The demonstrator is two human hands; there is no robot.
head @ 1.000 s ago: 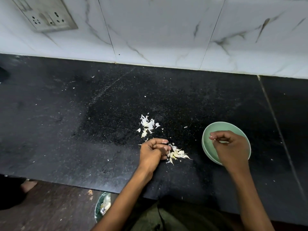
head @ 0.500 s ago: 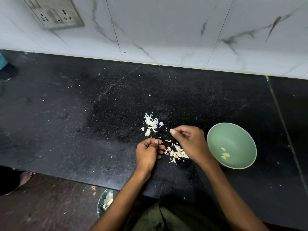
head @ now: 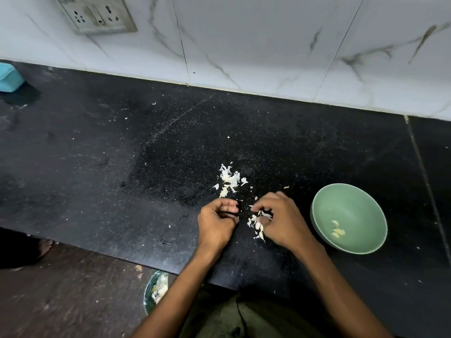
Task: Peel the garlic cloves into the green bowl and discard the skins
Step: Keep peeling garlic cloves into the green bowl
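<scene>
Right hand (head: 284, 222) back from green bowl (head: 324, 231), on skins (head: 257, 224), counter (head: 122, 167) bare leftward

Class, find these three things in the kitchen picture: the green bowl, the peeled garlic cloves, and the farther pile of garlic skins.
green bowl (head: 324, 211): head view, bare inner wall at left.
peeled garlic cloves (head: 338, 232): head view, middle of the cluster.
farther pile of garlic skins (head: 229, 178): head view, centre of the heap.

Desk (head: 102, 181): black, speckled.
Green bowl (head: 351, 203): right, holding peeled cloves (head: 337, 231).
Left hand (head: 216, 222): fingers curled.
Right hand (head: 284, 219): over garlic skins (head: 257, 224).
Second skin pile (head: 229, 179): just behind the hands.
</scene>
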